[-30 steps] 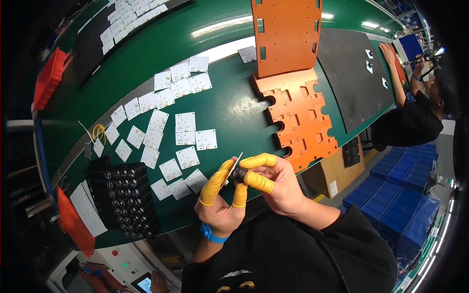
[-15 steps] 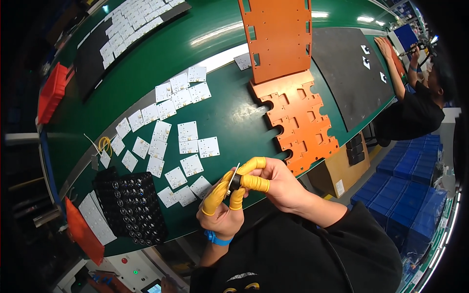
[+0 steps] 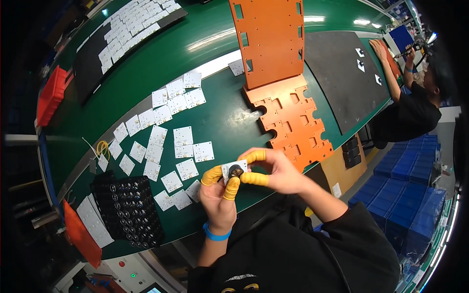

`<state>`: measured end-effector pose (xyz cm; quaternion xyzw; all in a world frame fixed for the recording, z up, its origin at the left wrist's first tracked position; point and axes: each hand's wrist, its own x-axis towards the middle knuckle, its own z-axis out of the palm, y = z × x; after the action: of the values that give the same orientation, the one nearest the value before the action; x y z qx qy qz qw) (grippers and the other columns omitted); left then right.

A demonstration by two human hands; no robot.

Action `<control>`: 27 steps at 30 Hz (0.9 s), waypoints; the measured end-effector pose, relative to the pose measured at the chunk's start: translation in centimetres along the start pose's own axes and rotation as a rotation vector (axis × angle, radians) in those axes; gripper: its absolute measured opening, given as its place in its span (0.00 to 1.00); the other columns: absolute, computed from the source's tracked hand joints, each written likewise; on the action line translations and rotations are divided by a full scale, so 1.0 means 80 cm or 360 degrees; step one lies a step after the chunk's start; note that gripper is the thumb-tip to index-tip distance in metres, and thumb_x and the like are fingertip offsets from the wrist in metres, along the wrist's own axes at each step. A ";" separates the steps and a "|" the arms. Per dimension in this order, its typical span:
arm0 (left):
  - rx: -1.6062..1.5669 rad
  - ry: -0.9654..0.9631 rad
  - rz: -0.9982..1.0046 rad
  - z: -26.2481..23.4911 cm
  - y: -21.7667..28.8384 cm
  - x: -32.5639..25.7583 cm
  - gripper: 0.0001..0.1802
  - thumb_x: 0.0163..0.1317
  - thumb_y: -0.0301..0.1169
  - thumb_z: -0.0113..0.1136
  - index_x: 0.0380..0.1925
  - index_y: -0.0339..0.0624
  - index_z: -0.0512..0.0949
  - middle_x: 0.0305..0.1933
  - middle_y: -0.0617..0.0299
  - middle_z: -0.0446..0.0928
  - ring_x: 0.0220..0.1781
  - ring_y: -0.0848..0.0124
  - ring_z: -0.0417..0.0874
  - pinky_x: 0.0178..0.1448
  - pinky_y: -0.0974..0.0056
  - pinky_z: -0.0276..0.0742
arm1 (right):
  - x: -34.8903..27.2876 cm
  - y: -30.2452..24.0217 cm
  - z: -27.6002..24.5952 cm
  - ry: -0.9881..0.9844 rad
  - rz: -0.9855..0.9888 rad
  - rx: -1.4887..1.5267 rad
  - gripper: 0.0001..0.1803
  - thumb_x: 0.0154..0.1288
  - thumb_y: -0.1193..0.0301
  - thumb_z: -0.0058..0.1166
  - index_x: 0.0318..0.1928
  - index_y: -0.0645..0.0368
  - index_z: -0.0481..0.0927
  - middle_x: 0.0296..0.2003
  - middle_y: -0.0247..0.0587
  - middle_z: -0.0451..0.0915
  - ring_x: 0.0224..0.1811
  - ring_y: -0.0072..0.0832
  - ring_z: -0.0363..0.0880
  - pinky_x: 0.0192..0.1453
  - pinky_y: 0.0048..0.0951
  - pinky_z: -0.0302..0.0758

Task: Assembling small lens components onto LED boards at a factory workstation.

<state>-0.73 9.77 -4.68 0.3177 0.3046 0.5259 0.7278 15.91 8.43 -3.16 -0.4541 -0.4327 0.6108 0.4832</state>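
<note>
Both my hands meet over the near edge of the green table [image 3: 220,117]. Between them is a small white square board [image 3: 234,169] with a round black lens piece on its face. My left hand [image 3: 218,195] wears yellow fingertip covers and a blue wristband, and pinches the board from below and the left. From the right, my right hand [image 3: 273,171], also with yellow fingertip covers, grips the board's top and bottom edges. Several more white square boards [image 3: 183,136] lie on the table just beyond my hands.
A black tray of lens pieces [image 3: 129,210] sits at the near left. Orange slotted plates [image 3: 293,119] lie to the right, a taller one [image 3: 271,39] behind. Red bins [image 3: 51,95] stand at the left. Another person [image 3: 415,102] works at the far right beside blue crates [image 3: 410,180].
The board has turned from edge-on to face-up, showing the black lens piece. The view has tilted a little; my hands stay together over the table edge.
</note>
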 end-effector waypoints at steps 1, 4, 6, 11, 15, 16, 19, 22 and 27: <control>-0.0058 -0.0016 -0.0004 0.002 0.001 -0.001 0.19 0.63 0.19 0.62 0.53 0.31 0.71 0.50 0.50 0.79 0.49 0.62 0.83 0.59 0.62 0.77 | -0.003 0.005 0.013 0.0114 0.0051 0.0250 0.14 0.63 0.75 0.64 0.48 0.66 0.79 0.45 0.35 0.77 0.47 0.20 0.75 0.56 0.24 0.74; -0.0060 0.0018 -0.0084 0.000 0.002 -0.001 0.20 0.62 0.19 0.63 0.53 0.32 0.71 0.50 0.53 0.78 0.51 0.66 0.81 0.60 0.64 0.76 | -0.008 0.031 0.023 0.0229 -0.0136 0.0442 0.14 0.63 0.80 0.62 0.48 0.66 0.79 0.49 0.39 0.76 0.51 0.25 0.76 0.58 0.28 0.73; 0.0149 0.0059 -0.0106 -0.009 0.004 0.000 0.20 0.62 0.19 0.63 0.54 0.32 0.71 0.50 0.56 0.76 0.52 0.68 0.79 0.59 0.66 0.75 | -0.002 0.033 0.030 0.0261 -0.0197 0.0459 0.14 0.63 0.81 0.61 0.49 0.66 0.78 0.49 0.40 0.76 0.51 0.25 0.76 0.57 0.29 0.73; 0.0147 0.0099 -0.0292 -0.008 0.005 0.004 0.19 0.63 0.18 0.62 0.54 0.34 0.72 0.48 0.59 0.75 0.44 0.71 0.79 0.48 0.69 0.76 | -0.005 0.020 0.013 0.0146 -0.0004 0.0550 0.14 0.64 0.80 0.62 0.50 0.66 0.77 0.47 0.37 0.77 0.49 0.24 0.76 0.56 0.29 0.74; 0.0189 0.0134 -0.0634 -0.012 0.001 0.010 0.11 0.72 0.31 0.54 0.43 0.31 0.77 0.29 0.61 0.77 0.22 0.78 0.72 0.24 0.74 0.64 | -0.002 0.006 -0.014 0.0361 -0.0666 -0.0749 0.13 0.56 0.79 0.67 0.43 0.65 0.81 0.41 0.44 0.82 0.45 0.37 0.80 0.52 0.33 0.76; 0.0205 0.0103 -0.0700 -0.006 0.002 0.012 0.16 0.74 0.35 0.50 0.38 0.30 0.79 0.26 0.61 0.76 0.20 0.79 0.72 0.21 0.74 0.62 | -0.001 0.004 -0.021 0.0371 -0.0679 -0.0757 0.13 0.56 0.79 0.67 0.43 0.65 0.81 0.41 0.44 0.82 0.45 0.37 0.80 0.52 0.33 0.76; 0.0330 -0.0007 -0.0586 0.021 -0.007 0.025 0.15 0.72 0.35 0.55 0.37 0.30 0.78 0.22 0.62 0.75 0.18 0.80 0.71 0.20 0.75 0.61 | -0.002 0.001 -0.040 0.0332 -0.0965 -0.1150 0.15 0.52 0.78 0.70 0.41 0.64 0.82 0.40 0.41 0.82 0.44 0.41 0.80 0.50 0.37 0.78; 0.0390 -0.0099 -0.0683 0.031 -0.021 0.043 0.12 0.69 0.30 0.59 0.40 0.28 0.78 0.27 0.61 0.77 0.17 0.81 0.70 0.18 0.76 0.60 | -0.006 -0.001 -0.060 0.0339 -0.1000 -0.1391 0.17 0.51 0.80 0.68 0.44 0.63 0.81 0.44 0.42 0.81 0.50 0.43 0.78 0.53 0.39 0.78; 0.0381 -0.0046 -0.0658 0.047 -0.043 0.073 0.10 0.67 0.24 0.58 0.43 0.25 0.76 0.28 0.61 0.77 0.18 0.80 0.73 0.17 0.75 0.61 | 0.001 -0.023 -0.095 0.0415 -0.0827 -0.1442 0.22 0.51 0.78 0.68 0.49 0.60 0.78 0.46 0.44 0.79 0.51 0.46 0.77 0.57 0.41 0.74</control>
<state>5.68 14.03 -5.76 0.3400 0.4129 0.3213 0.7815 23.65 9.51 -3.01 -0.5671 -0.6875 0.1617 0.4238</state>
